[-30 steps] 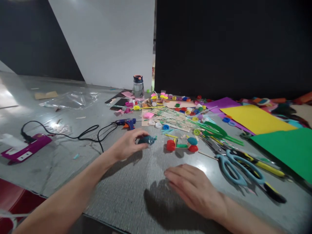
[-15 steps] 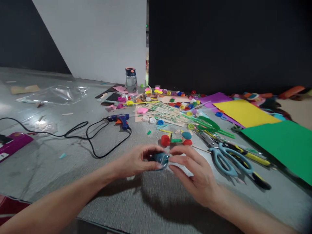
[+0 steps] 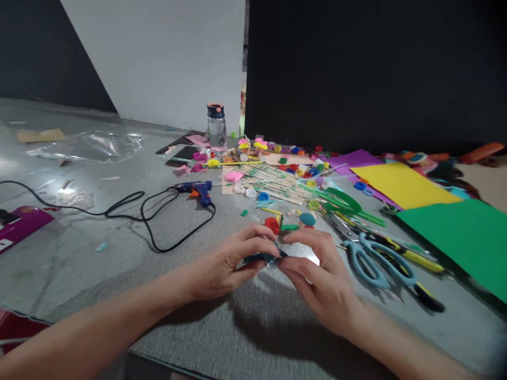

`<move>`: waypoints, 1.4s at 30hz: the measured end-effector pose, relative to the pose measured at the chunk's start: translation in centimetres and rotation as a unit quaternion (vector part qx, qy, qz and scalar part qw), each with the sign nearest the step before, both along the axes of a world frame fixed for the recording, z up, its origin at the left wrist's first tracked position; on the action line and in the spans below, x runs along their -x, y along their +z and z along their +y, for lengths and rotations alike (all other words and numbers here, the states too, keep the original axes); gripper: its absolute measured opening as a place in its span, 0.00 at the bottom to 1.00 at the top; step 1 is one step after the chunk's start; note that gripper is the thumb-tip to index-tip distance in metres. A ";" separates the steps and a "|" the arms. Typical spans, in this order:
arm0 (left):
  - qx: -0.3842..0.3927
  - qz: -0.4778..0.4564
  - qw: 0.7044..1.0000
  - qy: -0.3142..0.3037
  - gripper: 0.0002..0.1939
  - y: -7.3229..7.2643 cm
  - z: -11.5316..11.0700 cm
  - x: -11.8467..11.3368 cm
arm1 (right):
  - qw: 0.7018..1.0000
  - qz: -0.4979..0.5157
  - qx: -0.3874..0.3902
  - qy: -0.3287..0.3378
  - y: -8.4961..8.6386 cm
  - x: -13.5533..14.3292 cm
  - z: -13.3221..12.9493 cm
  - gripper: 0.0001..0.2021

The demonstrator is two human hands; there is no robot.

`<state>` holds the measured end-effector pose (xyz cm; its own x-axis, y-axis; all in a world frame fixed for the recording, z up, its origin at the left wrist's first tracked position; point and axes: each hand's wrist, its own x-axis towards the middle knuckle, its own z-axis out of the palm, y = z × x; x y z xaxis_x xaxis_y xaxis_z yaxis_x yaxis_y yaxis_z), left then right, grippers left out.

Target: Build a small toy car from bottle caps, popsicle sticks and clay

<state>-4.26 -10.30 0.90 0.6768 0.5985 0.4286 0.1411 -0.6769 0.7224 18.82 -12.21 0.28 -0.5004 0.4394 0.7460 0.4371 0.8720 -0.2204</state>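
My left hand (image 3: 233, 264) is closed around a small dark teal piece in clear plastic wrap (image 3: 270, 259). Most of it is hidden behind the fingers, so its kind is unclear. At the right end of the piece, my right hand (image 3: 327, 279) pinches its edge between thumb and fingers. Both hands are held low over the front of the grey table (image 3: 206, 327). Just beyond the fingers are a red cap (image 3: 271, 225), a blue cap (image 3: 307, 219) and a short green strip (image 3: 289, 227).
A blue glue gun (image 3: 198, 191) with a looped black cord lies left of centre. Light-blue-handled scissors (image 3: 366, 264) and a yellow-black cutter (image 3: 422, 258) lie right. Behind are sticks (image 3: 269, 179), caps, a water bottle (image 3: 216, 126) and green (image 3: 455, 232) and yellow sheets (image 3: 404, 184).
My left fingers have closed further over the teal piece, covering more of it. My right fingers have come together on its end. The view has shifted slightly.
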 end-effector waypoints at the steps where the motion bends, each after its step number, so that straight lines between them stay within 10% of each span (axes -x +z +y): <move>1: -0.007 0.001 1.000 -0.008 0.16 0.0 0.0 0.0 | 1.000 -0.003 -0.001 0.002 0.0 0.0 0.0 0.09; 22: -0.291 0.219 0.931 0.039 0.08 1.6 0.9 1.7 | 0.988 -0.122 0.073 0.062 1.2 -1.0 0.6 0.09; 34: -0.205 0.171 0.964 -0.019 0.09 0.2 0.2 0.2 | 0.983 -0.107 0.151 0.011 0.6 -0.2 0.6 0.02; 42: 0.016 0.208 0.976 0.068 0.20 -0.2 0.5 1.1 | 0.983 -0.108 0.150 -0.004 -0.8 -0.2 0.9 0.08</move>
<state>-5.33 -9.76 0.69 0.7015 0.7036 0.1131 0.5141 -0.6096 0.6034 19.01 -11.34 -0.47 -0.6282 0.6278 0.4595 0.5087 0.7783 -0.3680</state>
